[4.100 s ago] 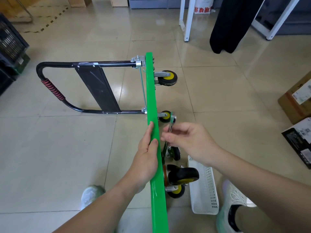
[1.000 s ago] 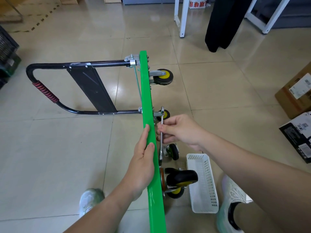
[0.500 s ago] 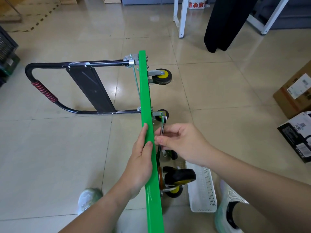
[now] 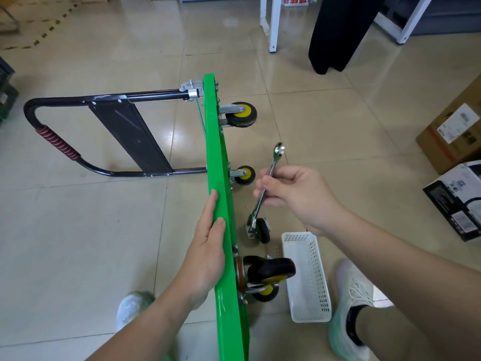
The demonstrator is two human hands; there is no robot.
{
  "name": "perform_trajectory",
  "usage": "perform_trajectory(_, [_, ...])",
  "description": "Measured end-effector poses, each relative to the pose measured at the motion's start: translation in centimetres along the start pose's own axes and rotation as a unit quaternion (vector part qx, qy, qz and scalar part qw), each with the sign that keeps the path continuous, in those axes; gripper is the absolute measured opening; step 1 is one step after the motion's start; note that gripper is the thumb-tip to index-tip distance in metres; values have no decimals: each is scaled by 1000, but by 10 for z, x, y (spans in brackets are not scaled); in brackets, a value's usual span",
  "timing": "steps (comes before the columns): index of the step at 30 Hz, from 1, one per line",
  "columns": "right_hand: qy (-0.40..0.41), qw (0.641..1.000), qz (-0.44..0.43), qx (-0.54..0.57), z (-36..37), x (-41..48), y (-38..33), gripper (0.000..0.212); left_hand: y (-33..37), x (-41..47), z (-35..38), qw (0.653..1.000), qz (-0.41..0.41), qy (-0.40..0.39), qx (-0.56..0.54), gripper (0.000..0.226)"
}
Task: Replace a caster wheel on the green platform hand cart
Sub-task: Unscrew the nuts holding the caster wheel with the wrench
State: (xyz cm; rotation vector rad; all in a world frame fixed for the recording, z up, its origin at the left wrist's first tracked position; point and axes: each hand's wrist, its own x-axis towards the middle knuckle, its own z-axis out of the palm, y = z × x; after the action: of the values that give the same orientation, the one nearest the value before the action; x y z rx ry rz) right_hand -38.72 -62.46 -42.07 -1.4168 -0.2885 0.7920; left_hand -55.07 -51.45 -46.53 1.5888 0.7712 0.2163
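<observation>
Head camera looks down on a beige tiled floor (image 4: 78, 243), where the green platform hand cart (image 4: 212, 142) stands tipped on its long edge, running away from the person, underside facing right. Its black tubular folding handle with a red wrapped grip (image 4: 58, 144) lies flat on the floor to the left. A brown cardboard box (image 4: 453, 131) and a black-and-white printed box (image 4: 458, 199) sit well apart at the right. The left hand (image 4: 205, 256) rests on the cart's upper edge, fingers straight along it. The right hand (image 4: 296, 196) is held just right of the cart, fingers curled round the middle of a silver combination wrench (image 4: 276, 157), ring end up and away. A white perforated plastic basket (image 4: 309, 282) lies on the floor beside the near end. A large black swivel caster (image 4: 270, 269) and a yellow-hubbed one (image 4: 265, 293) are mounted near that end, and two more yellow-hubbed casters (image 4: 240, 114) sit farther along. A small loose black caster wheel (image 4: 261, 230) lies on the floor between basket and cart; the wrench's lower end overlaps it, contact unclear.
</observation>
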Motion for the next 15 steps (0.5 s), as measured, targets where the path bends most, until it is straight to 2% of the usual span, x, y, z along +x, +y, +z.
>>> perform_trajectory(7, [-52,988,104,-99,13,36,47,5,-1,2,1,1000,6,-10,17,53])
perform_trajectory(15, [-94,977,172,-84,18,59,68,10,-1,4,0,1000,-4,-10,21,53])
